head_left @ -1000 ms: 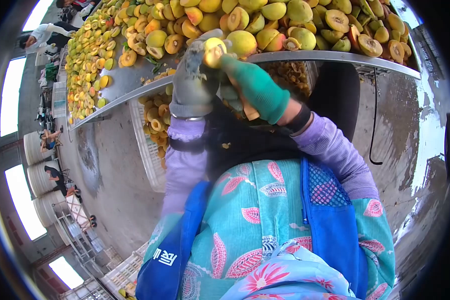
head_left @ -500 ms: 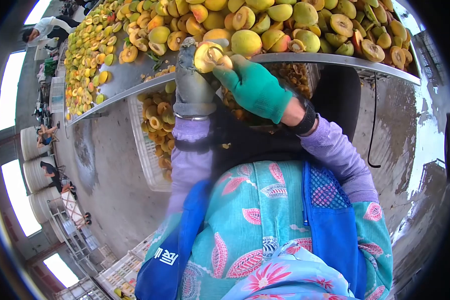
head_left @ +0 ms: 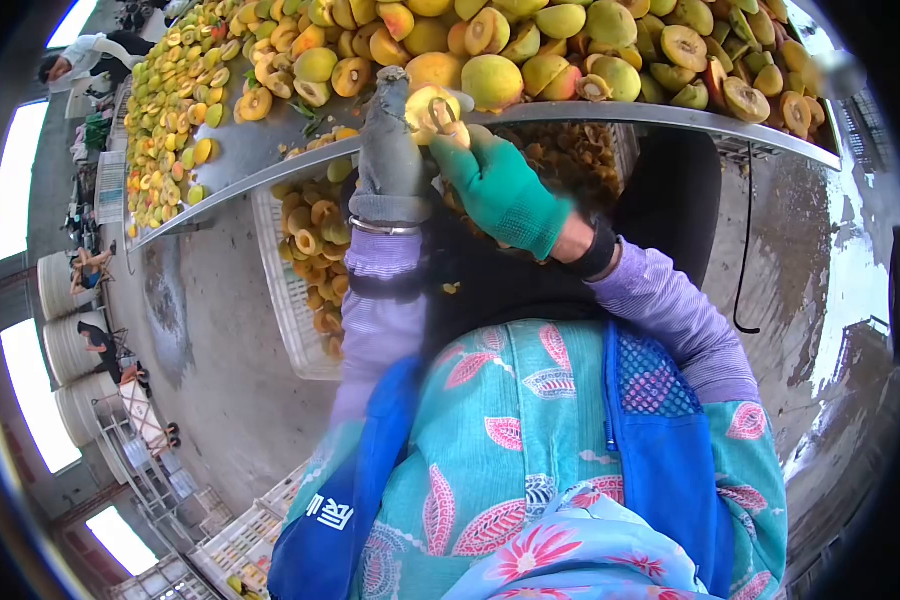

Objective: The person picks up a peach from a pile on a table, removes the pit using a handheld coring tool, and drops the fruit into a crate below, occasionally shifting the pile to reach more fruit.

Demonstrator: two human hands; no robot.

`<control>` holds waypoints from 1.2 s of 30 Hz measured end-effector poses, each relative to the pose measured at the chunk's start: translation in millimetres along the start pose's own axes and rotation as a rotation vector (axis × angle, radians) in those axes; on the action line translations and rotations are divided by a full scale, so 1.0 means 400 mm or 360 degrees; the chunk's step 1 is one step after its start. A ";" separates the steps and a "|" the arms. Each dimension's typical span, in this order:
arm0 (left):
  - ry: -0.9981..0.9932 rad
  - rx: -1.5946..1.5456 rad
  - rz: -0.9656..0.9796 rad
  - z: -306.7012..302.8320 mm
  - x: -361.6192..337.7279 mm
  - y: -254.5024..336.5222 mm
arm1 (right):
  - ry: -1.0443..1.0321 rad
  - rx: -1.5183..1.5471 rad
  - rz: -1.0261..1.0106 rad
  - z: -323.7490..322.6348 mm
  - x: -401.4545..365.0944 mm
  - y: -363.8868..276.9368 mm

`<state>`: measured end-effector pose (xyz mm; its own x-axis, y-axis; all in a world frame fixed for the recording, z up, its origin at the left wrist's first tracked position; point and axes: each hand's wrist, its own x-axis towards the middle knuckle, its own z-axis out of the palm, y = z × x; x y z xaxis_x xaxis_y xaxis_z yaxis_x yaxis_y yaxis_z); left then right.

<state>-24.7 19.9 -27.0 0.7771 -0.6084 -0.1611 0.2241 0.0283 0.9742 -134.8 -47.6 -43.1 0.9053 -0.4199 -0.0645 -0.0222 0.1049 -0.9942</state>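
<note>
My left hand [head_left: 392, 150], in a dirty grey glove, is closed around a halved peach [head_left: 426, 108] just over the table's near edge. The peach's yellow cut face is turned toward my right hand. My right hand [head_left: 510, 190], in a green glove, is closed on a small pitting knife [head_left: 446, 108] with a curved metal loop. The loop is at the middle of the cut face; its handle is mostly hidden in the fingers. Halved peaches [head_left: 490, 84] lie heaped right behind both hands.
A metal-edged table [head_left: 270, 177] carries more peach halves at left. Beneath it stand a white crate [head_left: 288, 290] of peach halves and, between my legs, a heap of brownish scraps [head_left: 570, 160]. A hooked rod [head_left: 750, 240] hangs at right. Other people [head_left: 100, 50] are at far left.
Both hands have shifted slightly, the left a little to the right and the right a little lower. The loop has turned within the peach's cut face and stands more upright.
</note>
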 end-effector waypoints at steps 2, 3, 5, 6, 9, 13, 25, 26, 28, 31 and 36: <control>-0.0071 -0.0224 -0.0062 -0.001 -0.001 -0.022 | -0.0114 0.0288 0.0271 -0.009 -0.006 -0.009; -0.0107 -0.0331 -0.0096 0.004 -0.003 -0.032 | -0.0099 0.0401 0.0328 -0.010 -0.004 -0.012; 0.0034 0.0610 0.0590 0.025 -0.010 -0.052 | -0.0066 0.0630 0.0438 -0.013 0.005 -0.015; 0.0123 0.0526 0.0497 0.033 -0.015 -0.053 | -0.0109 0.0658 0.0513 -0.016 0.009 -0.009; -0.0017 0.0321 0.0190 0.013 -0.010 -0.030 | -0.0052 0.0148 -0.0027 -0.005 0.007 0.048; -0.0247 0.0161 -0.0085 -0.003 0.014 -0.002 | -0.0140 0.0209 0.0094 -0.001 0.016 0.053; -0.0587 0.1160 0.0290 0.005 0.090 0.023 | -0.0293 0.0968 0.0653 -0.007 0.002 -0.017; -0.0622 0.1279 0.0335 0.006 0.119 0.025 | -0.0182 0.0970 0.0559 0.010 0.013 -0.010; -0.0567 0.1277 0.0449 0.010 0.139 0.026 | -0.0227 0.1263 0.0613 0.007 0.019 -0.032; -0.0307 0.0903 0.0590 0.045 0.121 0.022 | -0.0251 0.1201 0.0565 -0.006 0.028 -0.047; -0.0871 0.0922 -0.0225 0.031 0.123 0.071 | -0.0901 0.1652 0.0728 -0.059 0.030 0.001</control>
<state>12.7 -19.1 -5.4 0.3327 -0.8817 -0.3346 -0.1584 -0.4020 0.9018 -134.1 -73.9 -46.2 0.9627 0.2575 -0.0826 -0.2702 0.9009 -0.3396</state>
